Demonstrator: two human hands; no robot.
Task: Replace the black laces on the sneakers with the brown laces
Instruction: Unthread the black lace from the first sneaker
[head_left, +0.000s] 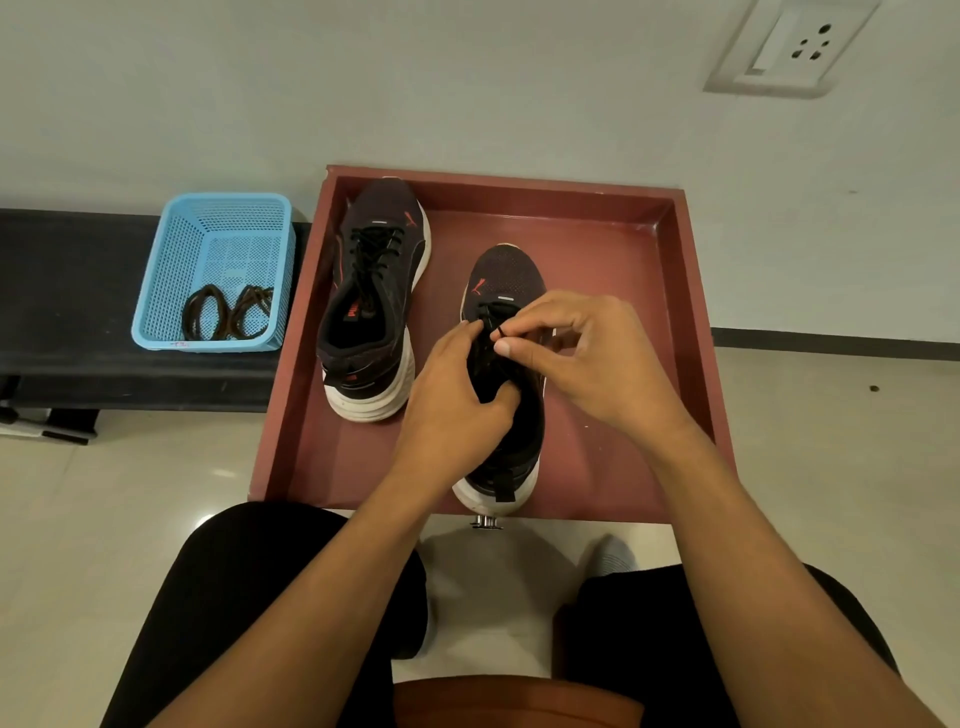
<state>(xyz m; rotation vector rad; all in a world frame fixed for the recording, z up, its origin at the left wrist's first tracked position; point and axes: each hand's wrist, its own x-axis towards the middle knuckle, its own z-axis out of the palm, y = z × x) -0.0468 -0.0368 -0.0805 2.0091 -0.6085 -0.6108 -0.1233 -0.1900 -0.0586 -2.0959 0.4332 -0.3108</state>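
- Over on the left, the brown laces (227, 313) are coiled in the blue basket (165, 270). They're soft and floppy and weigh next to nothing, so we'd grab them by a stiff tip.
- The far sneaker (387, 205) sits in the tray (613, 260), fully laced in black and not started yet.
- Our left hand (457, 410) has its grip wrapped round the near sneaker (506, 273), fingers up by the eyelets and thumb on the tongue, steadying it.
- The black lace (500, 330) is thin and limp, so we reckon it'll slide out easily if pulled loop by loop.
- Our right hand (592, 353) has a narrow grip, thumb and forefinger pinching that lace near the toe end.
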